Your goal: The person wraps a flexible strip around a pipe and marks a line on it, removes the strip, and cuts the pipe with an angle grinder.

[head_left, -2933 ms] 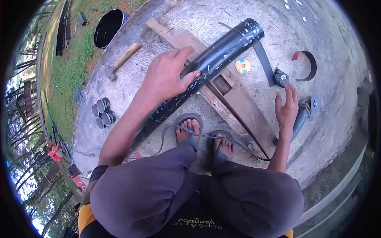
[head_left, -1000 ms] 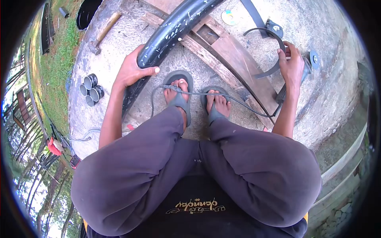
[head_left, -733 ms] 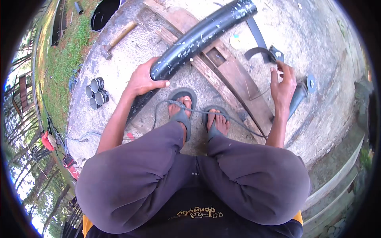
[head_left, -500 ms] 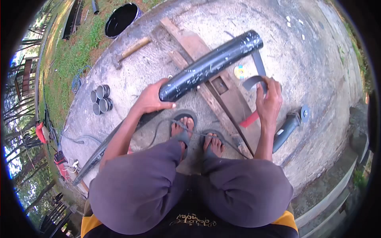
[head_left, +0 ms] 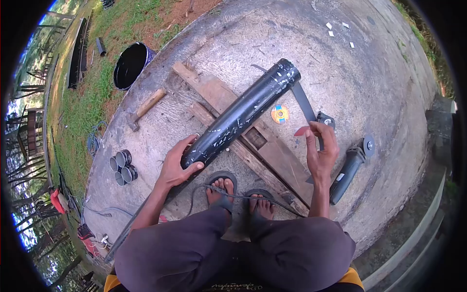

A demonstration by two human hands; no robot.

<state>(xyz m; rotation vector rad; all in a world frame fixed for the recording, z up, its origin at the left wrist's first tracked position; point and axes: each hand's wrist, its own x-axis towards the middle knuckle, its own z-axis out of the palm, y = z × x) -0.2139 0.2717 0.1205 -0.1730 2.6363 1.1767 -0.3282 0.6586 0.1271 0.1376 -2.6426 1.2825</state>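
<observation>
A scuffed black pipe (head_left: 243,112) lies slantwise over wooden boards (head_left: 287,151). My left hand (head_left: 179,163) is wrapped round its near end, thumb on top. In my right hand (head_left: 322,151) the fingers pinch the end of a long strip of sandpaper (head_left: 304,102), grey on one face and red on the other. The strip runs up to the pipe's far end and passes beneath it; a bit of it shows on the other side. A yellow-and-blue disc (head_left: 280,114) lies on the concrete between pipe and strip. To the right of my right hand is an angle grinder (head_left: 348,173).
A hammer (head_left: 146,109), several short pipe rings (head_left: 122,168) and a dark bucket (head_left: 134,65) are on the left. A cable (head_left: 253,195) crosses by my feet. White chips (head_left: 332,33) lie far right; a concrete step edge (head_left: 413,238) is at lower right.
The pipe's far end has swung left and down in view, and my left hand has shifted slightly left and lower. My right hand has moved down, drawing the strip straighter.
</observation>
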